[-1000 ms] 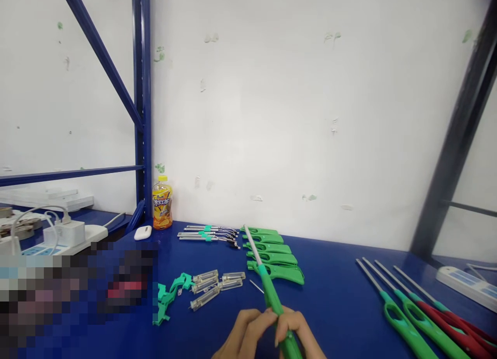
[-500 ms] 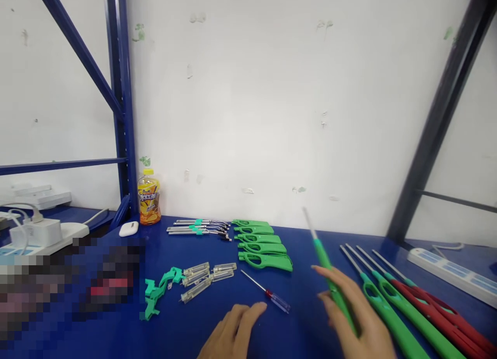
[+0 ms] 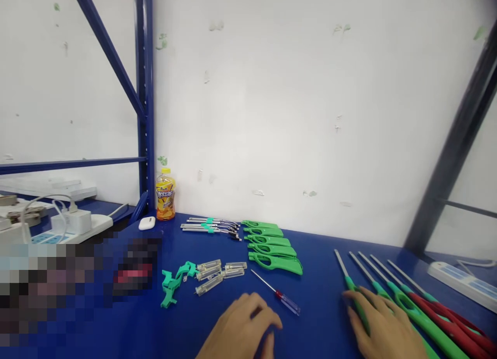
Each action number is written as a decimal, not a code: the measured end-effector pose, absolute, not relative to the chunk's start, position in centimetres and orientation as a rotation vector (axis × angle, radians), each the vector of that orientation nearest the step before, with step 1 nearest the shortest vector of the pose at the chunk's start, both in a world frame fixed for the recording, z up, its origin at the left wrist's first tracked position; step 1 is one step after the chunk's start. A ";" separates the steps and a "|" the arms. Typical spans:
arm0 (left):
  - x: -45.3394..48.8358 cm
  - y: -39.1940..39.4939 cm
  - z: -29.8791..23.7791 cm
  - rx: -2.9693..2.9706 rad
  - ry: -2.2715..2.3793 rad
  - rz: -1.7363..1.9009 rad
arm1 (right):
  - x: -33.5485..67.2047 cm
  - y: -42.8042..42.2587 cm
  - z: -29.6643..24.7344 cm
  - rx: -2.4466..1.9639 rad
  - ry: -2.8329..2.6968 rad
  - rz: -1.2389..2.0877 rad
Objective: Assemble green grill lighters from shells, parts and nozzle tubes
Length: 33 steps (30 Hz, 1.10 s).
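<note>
My right hand (image 3: 382,322) is closed over the handle of a green long-reach lighter (image 3: 348,279) low on the blue table; its metal tube points away from me. Just right of it lie other long-reach lighters, a green one (image 3: 427,320) and red ones (image 3: 452,322). At the lower middle, my left hand (image 3: 244,325) hovers with curved fingers, a gap at the thumb and nothing visible in it. Beyond it a screwdriver (image 3: 285,300) with a clear purple handle lies at a slant. To the left are transparent fuel tanks (image 3: 209,285) and small teal plastic parts (image 3: 171,289).
Green handle shells (image 3: 275,263) lie in a column near the wall, beside metal tubes with wires (image 3: 212,228). A drink bottle (image 3: 165,196) and a white earphone case (image 3: 146,223) stand at the back left. Power strips (image 3: 462,281) lie at both sides.
My right hand has lowered the green lighter to the right, down beside the other lighters. My left hand has risen slightly, its fingers more curled. The view has shifted left.
</note>
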State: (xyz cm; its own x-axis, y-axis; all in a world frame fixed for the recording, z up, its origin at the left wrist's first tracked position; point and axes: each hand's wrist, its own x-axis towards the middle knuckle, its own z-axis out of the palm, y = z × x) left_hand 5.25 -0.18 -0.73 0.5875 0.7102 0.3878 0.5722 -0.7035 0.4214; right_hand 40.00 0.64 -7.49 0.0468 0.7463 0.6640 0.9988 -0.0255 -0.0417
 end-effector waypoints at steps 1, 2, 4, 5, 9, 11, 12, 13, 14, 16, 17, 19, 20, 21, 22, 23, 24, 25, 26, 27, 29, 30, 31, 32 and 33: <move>5.2 0.2 0.6 2.591 1.027 0.849 | 39.5 0.8 -6.6 -1.816 -1.763 -0.647; 5.0 0.7 2.1 2.599 1.068 0.893 | 38.8 1.0 -5.4 -1.796 -1.799 -0.595; 4.8 2.3 5.1 2.676 1.193 0.853 | 37.0 1.5 -2.6 -1.719 -1.978 -0.358; 4.7 3.5 6.5 2.742 1.258 0.763 | 36.1 2.0 -1.2 -1.674 -2.091 -0.249; 4.0 10.1 9.5 2.795 1.400 0.669 | 33.1 5.0 2.8 -1.515 -2.389 -0.037; 3.2 13.2 9.3 2.796 1.528 0.591 | 32.5 6.8 3.2 -1.484 -2.416 -0.019; 2.7 14.5 8.8 2.792 1.596 0.558 | 32.3 7.5 3.1 -1.475 -2.415 -0.017; 2.1 15.5 8.2 2.790 1.657 0.530 | 32.2 8.1 2.8 -1.470 -2.406 -0.019; 1.5 16.2 7.6 2.792 1.707 0.509 | 32.1 8.5 2.5 -1.465 -2.397 -0.018; 0.5 17.0 6.3 2.810 1.749 0.444 | 32.1 8.7 1.7 -1.459 -2.379 -0.005; 0.1 17.2 5.8 2.824 1.747 0.410 | 32.1 8.5 1.4 -1.456 -2.375 0.010; -0.5 17.5 5.0 2.852 1.719 0.348 | 32.2 8.2 1.0 -1.458 -2.365 0.037; -0.8 17.6 4.7 2.866 1.699 0.324 | 32.2 8.1 0.9 -1.463 -2.359 0.046; -0.9 17.8 4.4 2.878 1.679 0.305 | 32.3 8.0 0.9 -1.469 -2.353 0.048; -1.1 18.1 4.2 2.889 1.660 0.290 | 32.3 7.9 0.9 -1.476 -2.348 0.044; -1.3 18.4 4.0 2.899 1.643 0.283 | 32.3 7.9 0.9 -1.484 -2.343 0.037; -1.5 18.7 3.8 2.908 1.630 0.279 | 32.4 8.0 1.0 -1.494 -2.341 0.029; -1.6 19.0 3.6 2.914 1.623 0.278 | 32.4 8.0 1.0 -1.503 -2.342 0.023; -1.8 19.3 3.4 2.916 1.621 0.283 | 32.5 8.1 1.1 -1.511 -2.346 0.020; -1.9 19.6 3.1 2.912 1.622 0.286 | 32.5 8.1 1.1 -1.517 -2.352 0.022; -2.2 20.0 2.7 2.896 1.628 0.279 | 32.5 8.0 1.1 -1.520 -2.368 0.039; -2.3 20.1 2.6 2.887 1.629 0.267 | 32.5 8.0 1.1 -1.518 -2.375 0.051; -2.4 20.2 2.5 2.878 1.629 0.252 | 32.5 7.9 1.1 -1.515 -2.380 0.062; -2.6 20.3 2.4 2.871 1.628 0.239 | 32.5 7.9 1.1 -1.512 -2.382 0.070; -2.7 20.3 2.4 2.867 1.628 0.231 | 32.4 7.8 1.0 -1.507 -2.383 0.074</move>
State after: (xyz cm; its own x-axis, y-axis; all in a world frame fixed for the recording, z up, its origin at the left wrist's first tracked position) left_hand -2.67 20.32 2.44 0.5081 0.8376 0.2007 0.8603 -0.5046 -0.0723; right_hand 32.44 7.84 1.03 -0.3925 0.8880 0.2396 0.8713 0.4424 -0.2123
